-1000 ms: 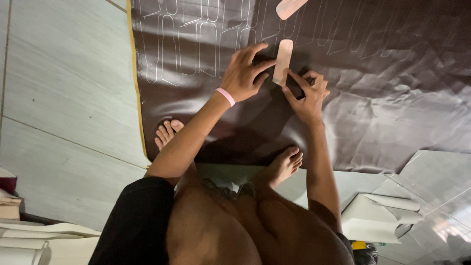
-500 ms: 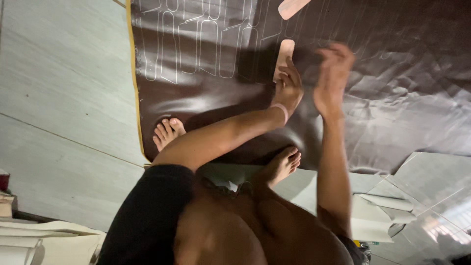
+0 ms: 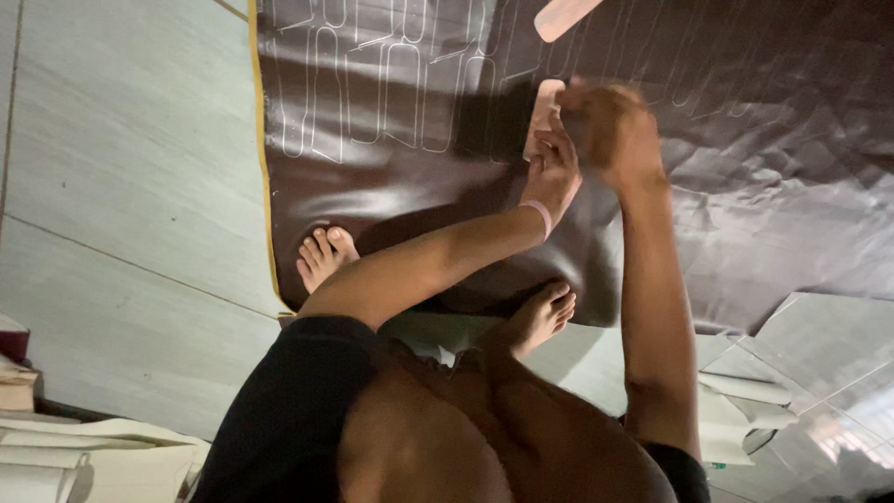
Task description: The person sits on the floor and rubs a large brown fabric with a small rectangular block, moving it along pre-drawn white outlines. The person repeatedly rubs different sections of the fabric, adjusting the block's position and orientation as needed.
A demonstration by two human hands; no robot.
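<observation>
A dark brown sheet (image 3: 391, 186), marked with several white traced outlines, lies on the tiled floor. A pale pink elongated template (image 3: 543, 104) rests on it. My left hand (image 3: 551, 172), with a pink wristband, holds the template's near end with its fingertips. My right hand (image 3: 610, 130) is blurred, right beside and partly over the template; whether it holds anything cannot be told. My bare feet (image 3: 326, 256) rest on the sheet's near edge.
A second pale template (image 3: 566, 14) lies at the top edge of the sheet. White paper sheets (image 3: 745, 410) lie on the floor at the lower right. Stacked pale boards and boxes (image 3: 56, 447) sit at the lower left. Grey floor tiles (image 3: 121, 186) extend left.
Both hands shifted along the template. My right hand rose above the sheet, then dropped back next to the template. My left hand stayed on the template.
</observation>
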